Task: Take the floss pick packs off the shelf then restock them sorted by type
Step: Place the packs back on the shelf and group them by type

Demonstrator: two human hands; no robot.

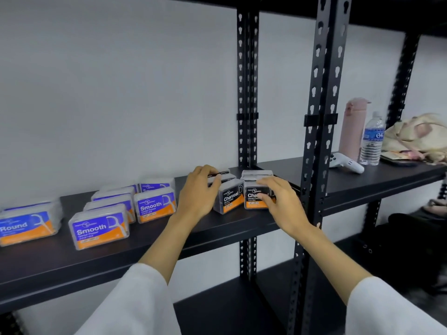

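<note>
Black metal shelf (217, 228), mid level, white wall behind. Floss pick packs stand on it grouped by label.

Far left: Round pack (27, 226), more of the same behind it. Centre-left: Smooth packs (99, 229) in two rows running back toward the wall. Right end, near the upright post (246, 93): Charcoal packs (229, 197) in two rows, side by side and touching.

Left hand (197, 192) rests against the left flank of the left Charcoal row, fingers curled over the packs behind the front one. Right hand (278, 197) lies over the front of the right Charcoal pack (254, 198), fingers bent across its label. Whether either grip pinches a pack or only presses it, I cannot tell.

Neighbouring shelf bay to the right: pink flask (350, 131), water bottle (371, 141), white controller (346, 163), beige bag (416, 134).
</note>
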